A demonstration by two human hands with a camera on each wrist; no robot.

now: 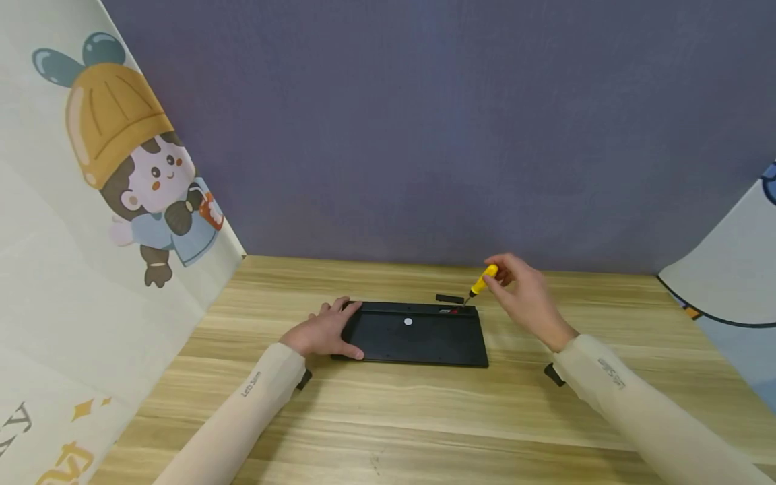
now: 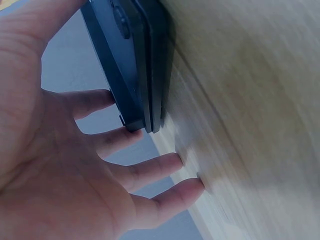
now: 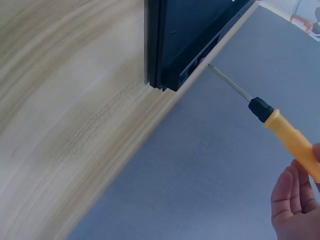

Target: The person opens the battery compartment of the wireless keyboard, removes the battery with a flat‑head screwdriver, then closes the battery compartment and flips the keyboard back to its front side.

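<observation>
A black keyboard (image 1: pixel 418 337) lies underside up on the table, with a raised ridge along its far side. Near the ridge's right end is an open slot holding something small with red on it (image 1: pixel 453 310). My left hand (image 1: pixel 324 331) spans the keyboard's left end, thumb at the near corner and index finger at the far edge. In the left wrist view its other fingers (image 2: pixel 150 167) spread toward the tabletop. My right hand (image 1: pixel 526 296) pinches a yellow-handled screwdriver (image 3: pixel 290 137). The screwdriver's tip points down at the slot; whether it touches, I cannot tell.
A small black strip, like a cover (image 1: pixel 450 298), lies just behind the keyboard's ridge. The wood-grain table (image 1: pixel 388 417) meets a blue-grey panel (image 1: pixel 424 135) at the back. To the left is a wall (image 1: pixel 48 269) with a cartoon figure.
</observation>
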